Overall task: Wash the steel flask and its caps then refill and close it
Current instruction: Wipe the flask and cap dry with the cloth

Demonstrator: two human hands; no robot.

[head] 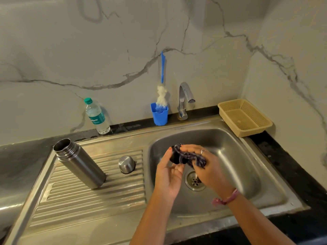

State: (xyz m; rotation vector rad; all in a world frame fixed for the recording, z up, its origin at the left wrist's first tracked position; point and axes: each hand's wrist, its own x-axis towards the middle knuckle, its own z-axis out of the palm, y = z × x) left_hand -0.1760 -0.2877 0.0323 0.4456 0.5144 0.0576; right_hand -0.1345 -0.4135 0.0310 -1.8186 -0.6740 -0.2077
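Over the sink basin [238, 156] my left hand [169, 175] pinches the small dark inner cap [175, 159] while my right hand's [203, 167] fingers clamp a striped cloth [187, 155] round it; I judge wet fingers could drop it toward the drain [194, 180], with the open steel flask [79, 163] and steel cap [126, 164] waiting on the drainboard.

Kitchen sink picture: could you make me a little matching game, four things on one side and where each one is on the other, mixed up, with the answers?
Things:
1. steel flask
2. steel cap
3. bottle brush
4. checked cloth

Places:
A. in the blue holder by the tap
B. upside down on the draining board
C. in the hands, over the basin
D. standing open on the draining board

Pairs: 1-D, 2-B, 3-A, 4-C
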